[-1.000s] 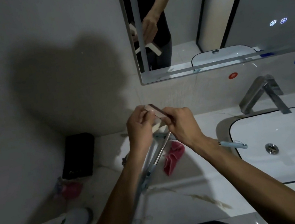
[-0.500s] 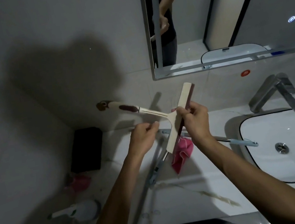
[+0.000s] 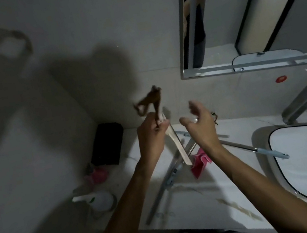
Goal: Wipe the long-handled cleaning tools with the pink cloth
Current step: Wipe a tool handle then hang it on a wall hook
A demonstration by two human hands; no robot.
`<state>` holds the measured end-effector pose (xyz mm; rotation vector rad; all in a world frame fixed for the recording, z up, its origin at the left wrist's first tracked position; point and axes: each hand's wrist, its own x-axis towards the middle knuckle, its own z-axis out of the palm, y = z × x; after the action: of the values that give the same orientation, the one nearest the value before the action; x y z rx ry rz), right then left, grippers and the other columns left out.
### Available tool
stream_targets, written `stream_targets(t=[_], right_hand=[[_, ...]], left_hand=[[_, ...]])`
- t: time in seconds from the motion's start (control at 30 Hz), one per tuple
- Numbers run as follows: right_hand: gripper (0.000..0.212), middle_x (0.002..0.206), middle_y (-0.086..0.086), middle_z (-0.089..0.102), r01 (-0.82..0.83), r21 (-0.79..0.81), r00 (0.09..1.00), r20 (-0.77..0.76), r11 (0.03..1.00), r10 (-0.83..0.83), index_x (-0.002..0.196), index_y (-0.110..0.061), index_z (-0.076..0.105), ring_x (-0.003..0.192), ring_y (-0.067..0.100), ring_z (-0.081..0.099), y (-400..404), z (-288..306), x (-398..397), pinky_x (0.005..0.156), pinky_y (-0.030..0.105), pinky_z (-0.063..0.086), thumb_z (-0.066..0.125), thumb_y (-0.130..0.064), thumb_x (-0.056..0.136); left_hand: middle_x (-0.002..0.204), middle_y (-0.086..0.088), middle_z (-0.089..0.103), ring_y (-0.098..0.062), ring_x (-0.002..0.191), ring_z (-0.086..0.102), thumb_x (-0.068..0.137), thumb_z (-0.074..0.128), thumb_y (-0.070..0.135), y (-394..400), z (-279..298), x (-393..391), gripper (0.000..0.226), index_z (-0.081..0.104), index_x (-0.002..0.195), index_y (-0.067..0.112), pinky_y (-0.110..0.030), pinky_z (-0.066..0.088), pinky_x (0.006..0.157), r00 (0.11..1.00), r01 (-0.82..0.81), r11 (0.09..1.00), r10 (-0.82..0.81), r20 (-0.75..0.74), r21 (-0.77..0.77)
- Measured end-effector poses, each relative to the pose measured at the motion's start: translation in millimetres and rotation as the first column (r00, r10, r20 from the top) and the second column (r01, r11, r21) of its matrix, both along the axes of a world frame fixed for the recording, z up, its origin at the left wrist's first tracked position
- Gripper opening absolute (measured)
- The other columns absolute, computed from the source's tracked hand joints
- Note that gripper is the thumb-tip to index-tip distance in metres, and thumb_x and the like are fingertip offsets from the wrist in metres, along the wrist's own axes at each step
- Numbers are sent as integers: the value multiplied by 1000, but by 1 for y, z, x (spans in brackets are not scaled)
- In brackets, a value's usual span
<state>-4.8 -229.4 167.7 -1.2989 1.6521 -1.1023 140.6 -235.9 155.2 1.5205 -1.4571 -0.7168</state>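
The squeegee (image 3: 176,145) is gripped at its handle by the left hand (image 3: 152,137). Nothing is held by the right hand (image 3: 199,126), its fingers spread loosely above the pink cloth (image 3: 198,162).

Right hand (image 3: 199,126) let go of squeegee (image 3: 176,145) (fingers now spread); left hand (image 3: 151,135) alone holds it, blade swung downward.

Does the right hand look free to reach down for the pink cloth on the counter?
Probably yes. The right hand is open and holds nothing, hovering just above the pink cloth. The squeegee in the left hand ends beside the cloth, not over it.
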Motion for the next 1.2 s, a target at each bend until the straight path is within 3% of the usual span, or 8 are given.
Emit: stream_targets(t=[0.17, 0.27, 0.37, 0.53, 0.63, 0.83, 1.0, 1.2], right_hand=[[20, 95, -9, 69, -286, -274, 943, 90, 918, 321, 111, -14, 68, 94, 11, 67, 21, 26, 20, 89, 39, 58, 64, -10, 92], [16, 95, -2, 70, -289, -295, 933, 129, 911, 337, 107, -11, 68, 91, 15, 69, 30, 21, 21, 83, 36, 60, 60, -4, 95], [13, 89, -2, 69, -341, -271, 911, 140, 900, 387, 95, -16, 66, 85, 12, 70, 41, 17, 17, 76, 27, 58, 64, -3, 93], [18, 82, -6, 69, -466, -263, 851, 126, 844, 510, 90, -23, 68, 75, 10, 68, 66, 9, 21, 67, 22, 55, 57, -13, 100], [15, 91, -3, 71, -580, -220, 783, 114, 784, 611, 100, -18, 69, 82, 7, 68, 85, 4, 27, 74, 21, 56, 55, -13, 102], [16, 93, -1, 72, -751, -143, 649, 19, 645, 760, 108, -14, 70, 79, 6, 69, 130, 1, 53, 74, 22, 57, 56, -16, 101], [22, 73, -9, 64, -875, 12, 481, -93, 484, 872, 79, -24, 61, 62, -2, 61, 168, -4, 78, 60, 11, 44, 58, -20, 100], [25, 83, -1, 68, -945, 145, 257, -231, 294, 939, 102, -11, 66, 72, 16, 65, 230, -23, 126, 66, 33, 53, 54, -33, 103]], left_hand=[[83, 6, 73, -10, 78, 70, 93, 66, 12, 32, -2, -5, 19, 72, 104, 25, -28, 54, 66, 999, 34, 999, -36, -31, -42], [83, 8, 73, -4, 81, 70, 96, 66, 25, 52, 0, -7, 14, 76, 102, 17, -19, 51, 68, 999, 27, 1000, -27, 29, -10], [75, 5, 71, -7, 76, 70, 89, 67, 42, 73, -3, -11, 19, 74, 92, 24, -33, 57, 68, 995, -87, 991, 91, -40, 98], [117, 11, 66, -7, 103, 67, 86, 75, 28, 121, 8, -21, 60, 43, 127, 55, -28, 59, 83, 954, -298, 945, 295, -48, -132], [126, 2, 62, -7, 110, 63, 90, 71, 14, 149, 16, -17, 61, 43, 142, 32, -24, 56, 86, 907, -409, 856, 418, -43, -314], [108, -7, 68, -15, 97, 66, 90, 66, -2, 204, 25, 3, 16, 75, 102, 5, -30, 57, 79, 782, -512, 748, 609, 131, -423], [97, -5, 63, -5, 85, 63, 88, 67, -3, 264, 42, 23, 12, 75, 91, 6, -22, 52, 70, 618, -713, 544, 785, -31, -444], [77, 3, 72, -19, 69, 67, 93, 62, 1, 342, 42, 52, 25, 74, 88, 23, -41, 57, 68, 490, -872, 452, 814, -313, -190]])
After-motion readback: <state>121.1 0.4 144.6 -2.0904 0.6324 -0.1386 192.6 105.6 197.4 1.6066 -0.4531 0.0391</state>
